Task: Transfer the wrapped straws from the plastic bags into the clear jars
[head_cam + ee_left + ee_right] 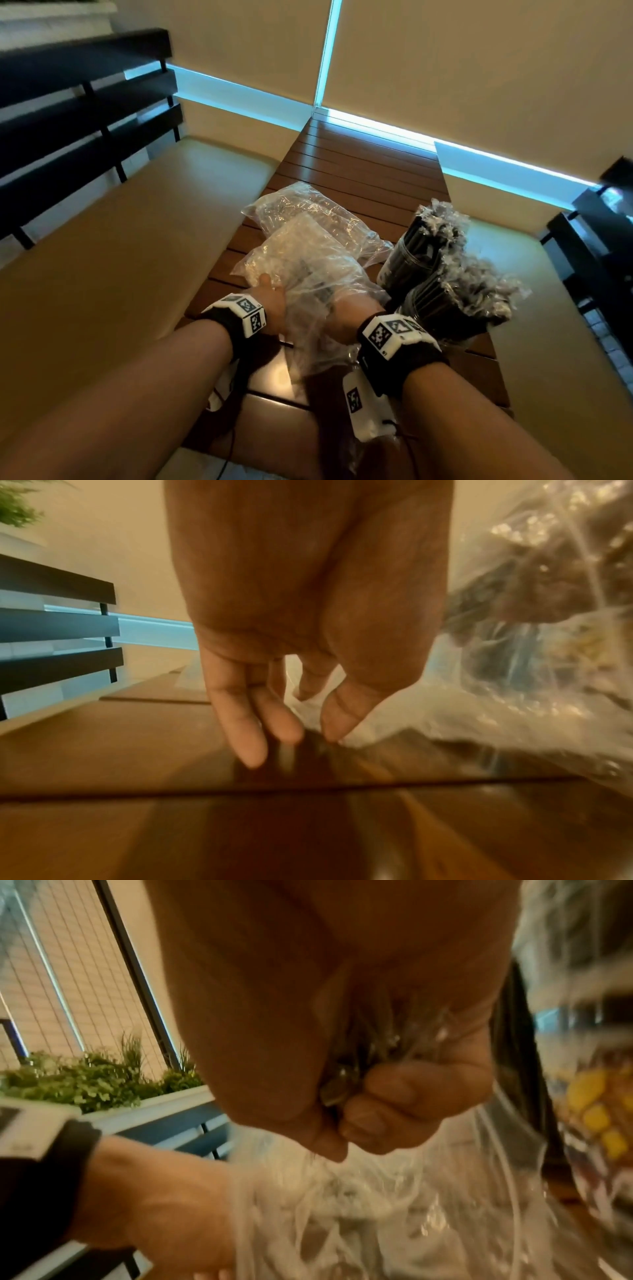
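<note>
Two clear jars stand at the table's right, the near jar [442, 308] and the far jar [411, 253], both packed with black wrapped straws [479, 287]. A crumpled plastic bag [308, 267] lies in front of me with a few dark pieces inside. My left hand [270, 298] rests at its left edge, with the thumb on the plastic and the fingers [253, 750] straight down toward the table. My right hand [349, 315] sits under the bag's film. It is a fist [377, 1110] gripping bunched plastic [342, 1218]. Whether it also holds straws, I cannot tell.
A second plastic bag [301, 209] lies farther back on the slatted wooden table [359, 164]. Tan bench cushions flank the table on the left [120, 257] and right [513, 274]. A dark slatted backrest [68, 120] stands at the far left.
</note>
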